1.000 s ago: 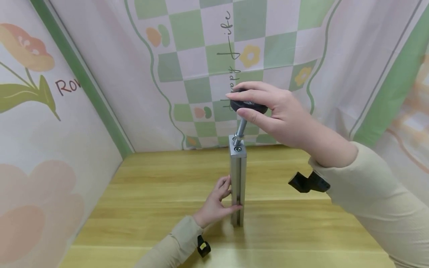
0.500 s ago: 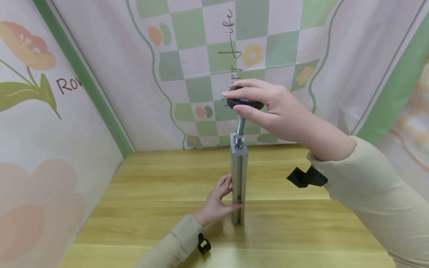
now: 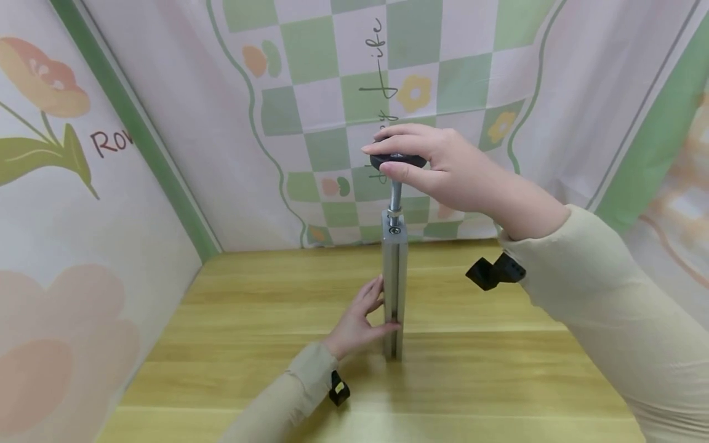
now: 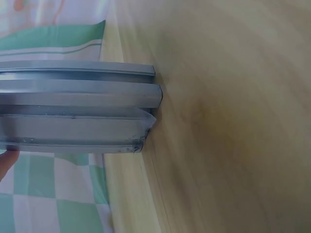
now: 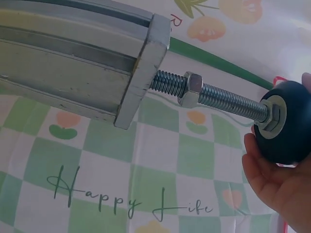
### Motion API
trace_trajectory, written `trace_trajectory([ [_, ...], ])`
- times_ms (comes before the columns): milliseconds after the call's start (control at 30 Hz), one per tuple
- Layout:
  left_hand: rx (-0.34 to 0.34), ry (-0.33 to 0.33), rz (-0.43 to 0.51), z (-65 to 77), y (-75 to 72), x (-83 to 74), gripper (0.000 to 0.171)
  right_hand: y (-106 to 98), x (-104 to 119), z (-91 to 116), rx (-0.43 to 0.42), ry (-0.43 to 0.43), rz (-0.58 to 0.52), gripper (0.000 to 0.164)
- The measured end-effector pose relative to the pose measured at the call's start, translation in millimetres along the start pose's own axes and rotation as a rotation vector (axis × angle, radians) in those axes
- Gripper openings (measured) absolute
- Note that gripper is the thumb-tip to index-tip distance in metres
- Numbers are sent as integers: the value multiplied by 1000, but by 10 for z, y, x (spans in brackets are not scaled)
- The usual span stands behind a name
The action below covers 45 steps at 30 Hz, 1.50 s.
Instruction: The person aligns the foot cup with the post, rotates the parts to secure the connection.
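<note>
A slotted aluminium profile (image 3: 394, 283) stands upright, its lower end right at the wooden table top. My left hand (image 3: 357, 323) holds it low down, thumb across the front and fingers behind. In the left wrist view the profile (image 4: 73, 97) hides nearly all of that hand. From the end plate (image 5: 143, 73) on top rises a levelling foot, its threaded stud (image 5: 233, 104) carrying a hex nut (image 5: 191, 90). My right hand (image 3: 437, 160) grips the foot's round black base (image 3: 401, 161), thumb in front, fingers over the top and far side.
The wooden table (image 3: 232, 307) runs back to a patterned cloth (image 3: 316, 104) with green checks, close behind the profile. Another printed cloth (image 3: 111, 246) borders the left side. Black wrist cameras (image 3: 493, 272) hang below both sleeves.
The profile and both hands have shifted slightly away from me. The right hand has moved a little left with the black base, and the stud leans less to the right.
</note>
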<state>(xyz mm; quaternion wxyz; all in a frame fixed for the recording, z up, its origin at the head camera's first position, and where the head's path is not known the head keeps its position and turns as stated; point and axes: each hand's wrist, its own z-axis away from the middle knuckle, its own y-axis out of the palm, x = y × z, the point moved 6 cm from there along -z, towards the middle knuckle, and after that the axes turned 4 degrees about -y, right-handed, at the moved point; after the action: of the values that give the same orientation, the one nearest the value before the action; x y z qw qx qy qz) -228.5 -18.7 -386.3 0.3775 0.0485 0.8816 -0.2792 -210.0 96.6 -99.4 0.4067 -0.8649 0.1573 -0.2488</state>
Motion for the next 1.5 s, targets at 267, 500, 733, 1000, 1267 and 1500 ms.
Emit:
trace_trajectory([
  [267,16,35,23,-57,28,14,108,71,12,-71,23,-52,41,28],
  [500,22,18,55,-56,9,11,106,74,-20,-46,-73,-80,24,29],
  [733,1,-5,58,-46,-39,52,105,88,-93,-68,-83,-7,-13,31],
  [1000,15,-69,60,-84,-11,60,95,69,-167,-110,-25,81,-75,32],
  [1267,28,-62,68,-106,38,60,93,51,-185,-56,-57,120,-58,33],
  [1500,46,-29,-23,-132,-6,42,96,49,-170,-70,-104,79,-44,32],
])
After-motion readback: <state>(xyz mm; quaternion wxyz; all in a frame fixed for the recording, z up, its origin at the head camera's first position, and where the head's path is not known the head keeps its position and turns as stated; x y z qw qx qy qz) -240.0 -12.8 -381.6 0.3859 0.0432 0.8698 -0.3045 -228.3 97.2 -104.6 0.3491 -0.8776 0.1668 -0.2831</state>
